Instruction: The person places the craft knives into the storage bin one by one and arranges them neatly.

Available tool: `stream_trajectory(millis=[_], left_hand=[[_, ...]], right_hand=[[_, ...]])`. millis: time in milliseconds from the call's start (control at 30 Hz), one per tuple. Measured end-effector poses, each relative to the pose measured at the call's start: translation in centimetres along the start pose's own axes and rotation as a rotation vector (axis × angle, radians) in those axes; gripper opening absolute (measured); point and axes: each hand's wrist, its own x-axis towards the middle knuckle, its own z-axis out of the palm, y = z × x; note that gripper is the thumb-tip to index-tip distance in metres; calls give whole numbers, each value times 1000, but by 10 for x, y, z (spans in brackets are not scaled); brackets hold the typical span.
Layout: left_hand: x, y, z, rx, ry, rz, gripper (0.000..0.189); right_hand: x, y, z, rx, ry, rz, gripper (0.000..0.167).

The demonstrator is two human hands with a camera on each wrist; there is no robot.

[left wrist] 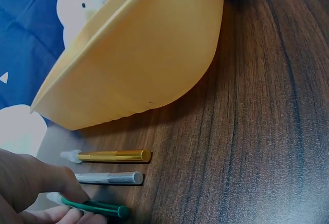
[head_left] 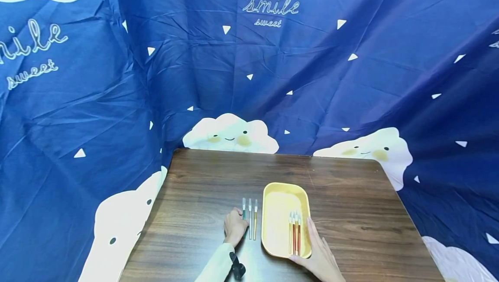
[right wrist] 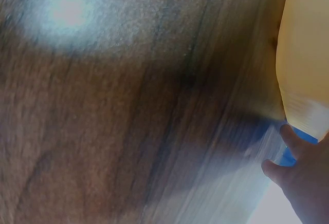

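Observation:
My left hand (head_left: 235, 226) pinches a green pen-shaped craft knife (left wrist: 105, 208) with a pale translucent cap, between thumb and fingers at the table top. Beside it, to the right, lie a silver craft knife (head_left: 250, 219) and a gold craft knife (head_left: 255, 221), roughly parallel, caps pointing away from me. A yellow tray (head_left: 274, 230) stands right of these. Several gold and red craft knives (head_left: 295, 234) lie together inside, along its right side. My right hand (head_left: 320, 257) holds the tray at its near right corner, thumb on the near rim and fingers along the right wall.
The dark wood-grain table (head_left: 351, 212) carries everything. Blue cloth (head_left: 234, 74) with white clouds and triangles hangs behind and at both sides. A black strap (head_left: 237, 267) circles the left wrist over a pale sleeve (head_left: 216, 264).

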Motion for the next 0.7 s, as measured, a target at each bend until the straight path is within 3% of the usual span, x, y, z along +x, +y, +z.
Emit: stream_trajectory(millis=[300, 533, 700], left_hand=[[0, 1, 2, 4, 15, -3, 26], [-1, 5, -2, 31, 5, -17, 26], [2, 5, -3, 24, -25, -46, 26]], right_hand=[[0, 0, 0, -7, 13, -21, 131], [2, -1, -1, 7, -57, 46, 134], [1, -1, -2, 10, -46, 40, 133]])
